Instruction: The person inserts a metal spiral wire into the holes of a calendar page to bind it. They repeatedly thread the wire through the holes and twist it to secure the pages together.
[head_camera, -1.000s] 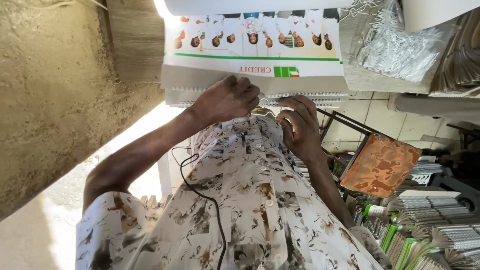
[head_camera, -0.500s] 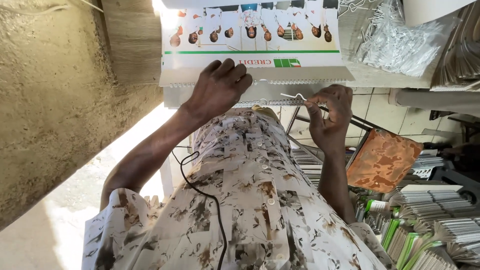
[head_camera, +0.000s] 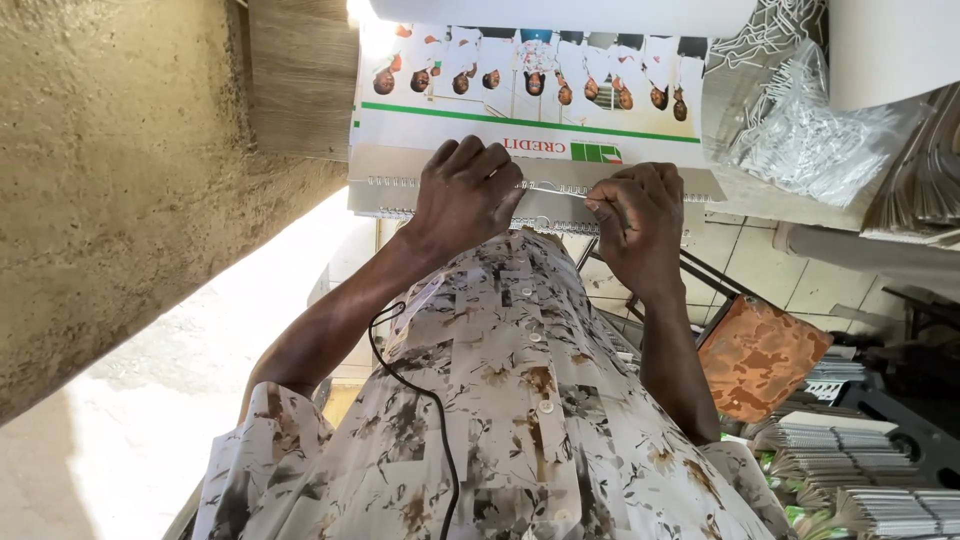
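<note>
Rough plastered wall (head_camera: 110, 200) fills the view's left side; pale tiled floor (head_camera: 760, 270) shows behind the work. Stacked printed sheets (head_camera: 530, 110), glossy white with a row of small portrait pictures and a green stripe, lie flat on the surface ahead. Along their near edge runs a wire binding comb (head_camera: 545, 190), thin silver metal loops in a straight row.

Left hand (head_camera: 465, 195): palm down, fingers curled and pressed onto the comb and sheet edge. Right hand (head_camera: 635, 215): fingers bunched together, pinching a thin wire piece at the comb line.

Clear plastic bag of wire parts (head_camera: 810, 140), crinkled and shiny, sits to the right. Orange-brown mottled cushion (head_camera: 765, 355) lower right; beside it, stacks of bound booklets (head_camera: 860, 470) with wire spines. Black cable (head_camera: 425, 400) hangs over the patterned shirt (head_camera: 500, 400).

Versus half a second back: right hand has moved up from just below the edge onto the comb; left hand has dropped slightly, from the printed area to the comb edge. Sheets unmoved.
</note>
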